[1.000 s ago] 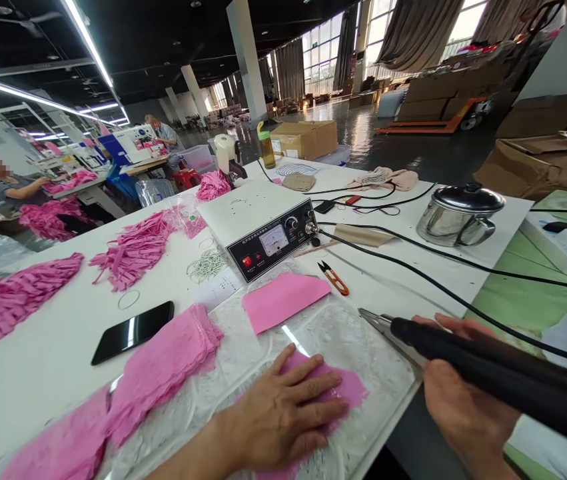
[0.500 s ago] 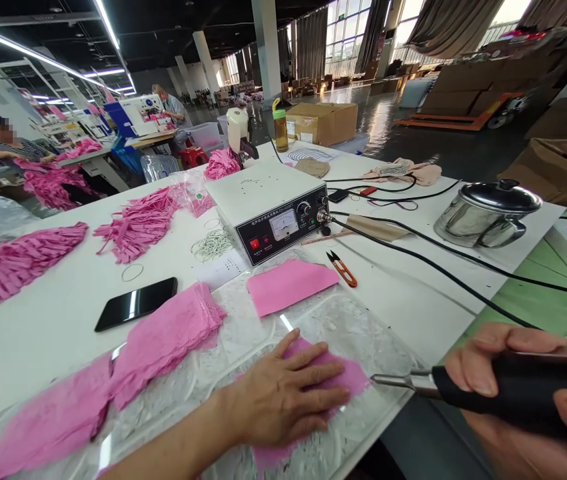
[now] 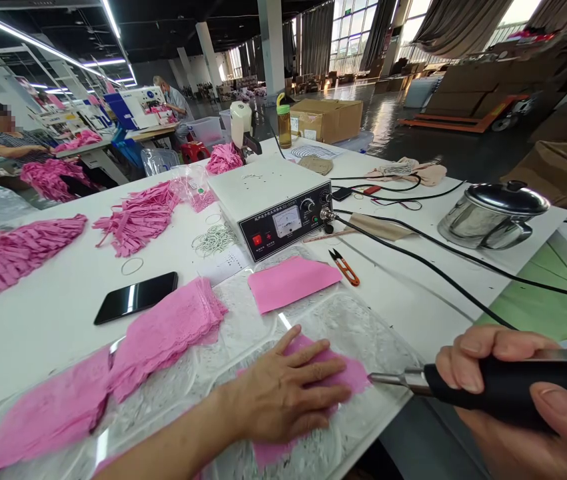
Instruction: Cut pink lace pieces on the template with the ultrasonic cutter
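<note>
My left hand (image 3: 283, 397) lies flat, fingers spread, pressing a pink fabric piece (image 3: 350, 375) onto a clear patterned plate (image 3: 363, 333) near the table's front edge. My right hand (image 3: 508, 400) grips a black-handled tool (image 3: 493, 388); its metal tip (image 3: 388, 379) points left and reaches the fabric's right edge. A black cable runs from the tool toward the white control box (image 3: 278, 210). Another pink fabric piece (image 3: 290, 281) lies just beyond my left hand.
A stack of pink lace (image 3: 163, 333) and a black phone (image 3: 136, 297) lie to the left. Orange snips (image 3: 344, 267), a steel pot (image 3: 493, 215), pink strip bundles (image 3: 136, 217) and cardboard boxes (image 3: 326, 119) are farther out. People work at tables at the far left.
My right hand swung the tool from an upper-left slant to level, bringing its tip down to the pink fabric's right edge. My left hand stayed flat on the fabric.
</note>
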Action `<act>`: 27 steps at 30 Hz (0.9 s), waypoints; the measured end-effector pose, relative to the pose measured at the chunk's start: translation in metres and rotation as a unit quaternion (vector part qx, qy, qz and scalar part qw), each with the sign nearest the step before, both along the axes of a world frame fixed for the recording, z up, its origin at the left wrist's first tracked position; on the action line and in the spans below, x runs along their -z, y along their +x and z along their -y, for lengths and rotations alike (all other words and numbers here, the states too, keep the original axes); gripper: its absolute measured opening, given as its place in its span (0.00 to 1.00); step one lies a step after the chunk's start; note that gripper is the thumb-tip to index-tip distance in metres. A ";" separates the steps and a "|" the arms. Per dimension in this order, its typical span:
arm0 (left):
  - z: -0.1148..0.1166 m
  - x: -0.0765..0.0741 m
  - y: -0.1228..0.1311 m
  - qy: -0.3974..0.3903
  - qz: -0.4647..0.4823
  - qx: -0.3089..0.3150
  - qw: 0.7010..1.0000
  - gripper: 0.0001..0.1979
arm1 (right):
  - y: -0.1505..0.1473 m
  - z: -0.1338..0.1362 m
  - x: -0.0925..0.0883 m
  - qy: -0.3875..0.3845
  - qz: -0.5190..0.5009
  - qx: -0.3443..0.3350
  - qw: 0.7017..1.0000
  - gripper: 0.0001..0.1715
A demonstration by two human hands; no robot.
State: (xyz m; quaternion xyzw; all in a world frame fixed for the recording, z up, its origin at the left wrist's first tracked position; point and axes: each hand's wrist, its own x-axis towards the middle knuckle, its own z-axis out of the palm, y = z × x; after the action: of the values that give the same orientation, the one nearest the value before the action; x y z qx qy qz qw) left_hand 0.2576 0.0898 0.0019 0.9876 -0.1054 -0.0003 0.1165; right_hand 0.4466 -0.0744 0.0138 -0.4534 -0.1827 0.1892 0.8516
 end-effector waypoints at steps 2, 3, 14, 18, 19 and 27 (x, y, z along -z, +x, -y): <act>0.000 0.000 0.000 0.000 -0.005 -0.001 1.000 0.21 | 0.001 -0.001 0.000 -0.001 0.000 0.002 1.000 0.15; 0.000 -0.001 0.000 0.000 -0.007 -0.002 1.000 0.21 | 0.001 -0.001 0.000 -0.001 -0.002 0.003 1.000 0.14; 0.000 0.000 -0.001 -0.015 -0.015 -0.003 1.000 0.21 | -0.003 -0.001 0.000 0.016 0.043 -0.019 0.999 0.10; 0.000 -0.001 0.000 -0.009 -0.026 -0.002 1.000 0.21 | -0.001 -0.001 0.000 0.013 0.063 -0.035 0.997 0.10; 0.000 -0.001 0.000 -0.007 -0.027 -0.001 1.000 0.21 | 0.000 -0.001 0.000 0.009 0.064 -0.040 0.997 0.10; 0.001 0.000 0.000 -0.002 0.003 0.005 1.000 0.20 | 0.004 0.002 0.001 0.043 0.006 -0.005 0.999 0.10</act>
State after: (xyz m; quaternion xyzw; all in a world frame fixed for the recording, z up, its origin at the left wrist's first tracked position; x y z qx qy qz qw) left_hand 0.2574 0.0890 0.0019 0.9867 -0.1112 0.0025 0.1182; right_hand 0.4511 -0.0761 0.0124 -0.4165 -0.1980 0.1824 0.8684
